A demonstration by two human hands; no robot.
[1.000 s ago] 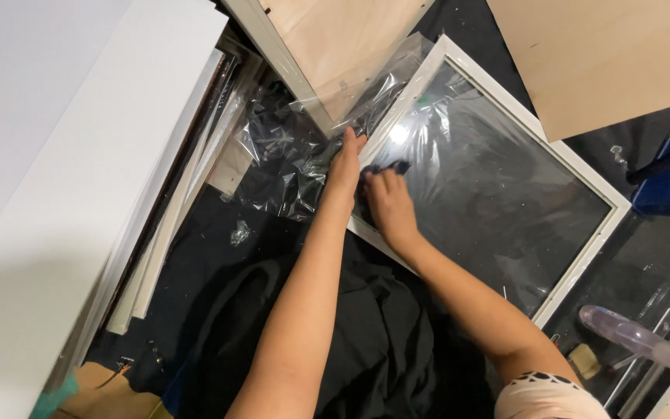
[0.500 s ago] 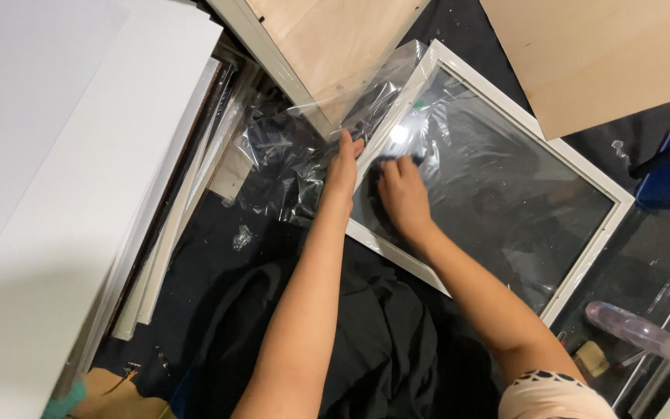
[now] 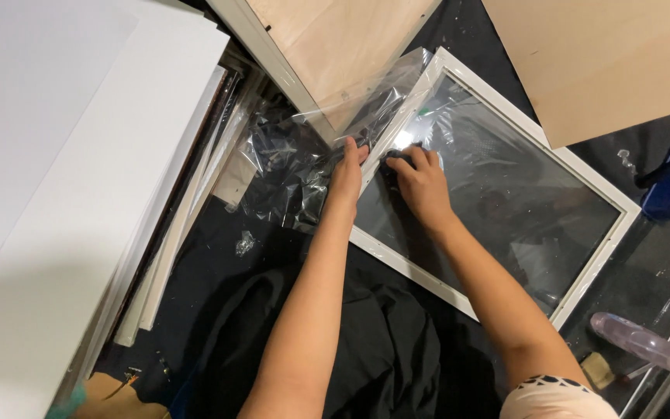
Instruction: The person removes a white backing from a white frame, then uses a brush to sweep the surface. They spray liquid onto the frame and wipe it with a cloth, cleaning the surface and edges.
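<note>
Two bare forearms rise from the bottom of the frame over black cloth (image 3: 366,341). The left hand (image 3: 347,174) lies flat, fingers together, steadying the frame's edge; the right hand (image 3: 420,182) presses a dark scrap against the glass. The white picture frame (image 3: 583,182) lies tilted at centre right, clear plastic wrap (image 3: 296,163) bunched beside it. Plywood panels (image 3: 335,39) sit above.

Up-left of the fingers lies a wooden backing board (image 3: 335,46); farther left, stacked white boards (image 3: 63,194). Down-right, well apart, a clear spray bottle (image 3: 645,345). Below, black cloth (image 3: 381,357).
</note>
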